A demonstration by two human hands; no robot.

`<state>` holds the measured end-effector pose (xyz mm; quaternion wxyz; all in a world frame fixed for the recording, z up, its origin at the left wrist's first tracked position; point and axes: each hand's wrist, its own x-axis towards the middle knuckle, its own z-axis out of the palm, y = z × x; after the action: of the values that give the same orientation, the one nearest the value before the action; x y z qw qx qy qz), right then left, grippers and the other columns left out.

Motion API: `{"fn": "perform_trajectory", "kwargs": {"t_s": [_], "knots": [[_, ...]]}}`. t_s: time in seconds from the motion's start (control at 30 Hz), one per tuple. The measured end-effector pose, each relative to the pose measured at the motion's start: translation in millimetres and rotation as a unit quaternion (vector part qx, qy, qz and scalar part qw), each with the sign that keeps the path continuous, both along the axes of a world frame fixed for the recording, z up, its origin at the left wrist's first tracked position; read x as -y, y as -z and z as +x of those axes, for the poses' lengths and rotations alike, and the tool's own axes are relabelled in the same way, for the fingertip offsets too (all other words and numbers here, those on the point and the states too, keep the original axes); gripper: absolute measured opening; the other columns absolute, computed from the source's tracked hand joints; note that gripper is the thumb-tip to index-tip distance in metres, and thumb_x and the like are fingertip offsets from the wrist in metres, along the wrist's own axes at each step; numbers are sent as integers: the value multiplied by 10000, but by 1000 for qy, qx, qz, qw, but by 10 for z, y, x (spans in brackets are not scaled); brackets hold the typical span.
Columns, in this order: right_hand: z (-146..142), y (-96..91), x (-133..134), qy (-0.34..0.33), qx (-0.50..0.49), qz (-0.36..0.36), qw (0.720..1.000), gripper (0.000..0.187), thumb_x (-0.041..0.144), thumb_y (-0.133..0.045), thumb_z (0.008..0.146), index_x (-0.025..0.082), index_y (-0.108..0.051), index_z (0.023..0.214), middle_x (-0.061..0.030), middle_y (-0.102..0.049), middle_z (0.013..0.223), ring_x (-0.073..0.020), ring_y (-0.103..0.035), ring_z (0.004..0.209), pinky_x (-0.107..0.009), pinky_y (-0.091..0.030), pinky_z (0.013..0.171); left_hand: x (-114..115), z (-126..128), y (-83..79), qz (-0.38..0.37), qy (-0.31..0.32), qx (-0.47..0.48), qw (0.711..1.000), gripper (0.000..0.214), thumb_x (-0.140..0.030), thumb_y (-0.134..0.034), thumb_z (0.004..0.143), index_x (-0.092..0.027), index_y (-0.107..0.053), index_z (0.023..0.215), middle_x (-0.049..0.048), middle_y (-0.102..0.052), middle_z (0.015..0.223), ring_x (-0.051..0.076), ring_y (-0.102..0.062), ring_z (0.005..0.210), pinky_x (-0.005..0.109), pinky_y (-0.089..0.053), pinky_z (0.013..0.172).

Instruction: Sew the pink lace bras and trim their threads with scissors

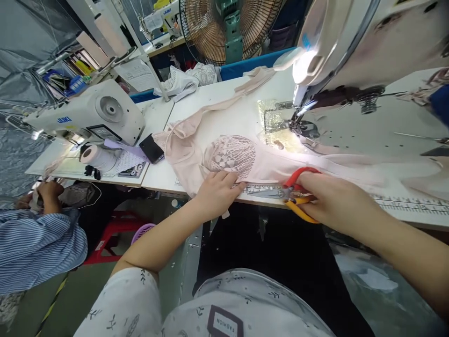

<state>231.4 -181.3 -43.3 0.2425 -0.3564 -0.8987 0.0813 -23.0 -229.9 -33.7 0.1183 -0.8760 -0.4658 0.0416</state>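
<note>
A pale pink garment [196, 150] with a lace panel [231, 157] lies spread on the white table [217, 100]. My left hand [215, 192] rests on the garment's near edge, fingers pinching the fabric just below the lace. My right hand [331, 199] grips scissors [293, 192] with red and yellow handles, blades pointing left along the garment's hem at the table's front edge. The sewing machine head [351, 42] looms above on the right, its needle area [301, 126] lit by a lamp.
A second white sewing machine [87, 114] stands at the left with a thread roll [98, 158] and a black phone [152, 148] beside it. A person in a striped sleeve [38, 248] works at the left. A fan [228, 28] stands behind. White cloth pile [185, 79] lies at the back.
</note>
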Motion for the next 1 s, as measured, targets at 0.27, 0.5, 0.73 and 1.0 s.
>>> {"fn": "perform_trajectory", "kwargs": {"t_s": [0.27,0.5,0.73,1.0], "knots": [[-465,-12,-77,-112,-14,61,992,155,140,-417,759,237,-332,673,-2,-521,581,-164,-514,517,-266,-355,472,1,-15,31,-2,-2,34,999,277,-263,-407,941,-245,-568,1166,69,-591,1069,217,-504,961,336,-325,718],[-389,82,-49,-196,32,116,973,141,76,-405,772,202,-461,745,-33,-613,689,-176,-591,624,-271,-427,556,31,-27,47,-8,2,40,999,335,-234,-371,954,-238,-562,1229,105,-572,1194,237,-513,1016,362,-332,775],[-371,96,-35,-238,94,188,948,201,126,-352,908,180,-477,761,-33,-578,668,-200,-588,655,-306,-402,610,24,-45,90,-6,-3,60,998,329,-223,-406,947,-268,-582,1222,95,-563,1244,235,-511,1047,359,-339,784],[-428,-46,-34,-228,152,150,950,229,169,-345,889,193,-476,702,-25,-574,670,-180,-560,615,-297,-346,537,16,-198,136,-30,16,98,995,378,-208,-400,934,-314,-563,1258,84,-552,1250,238,-499,1071,369,-366,835]]}}
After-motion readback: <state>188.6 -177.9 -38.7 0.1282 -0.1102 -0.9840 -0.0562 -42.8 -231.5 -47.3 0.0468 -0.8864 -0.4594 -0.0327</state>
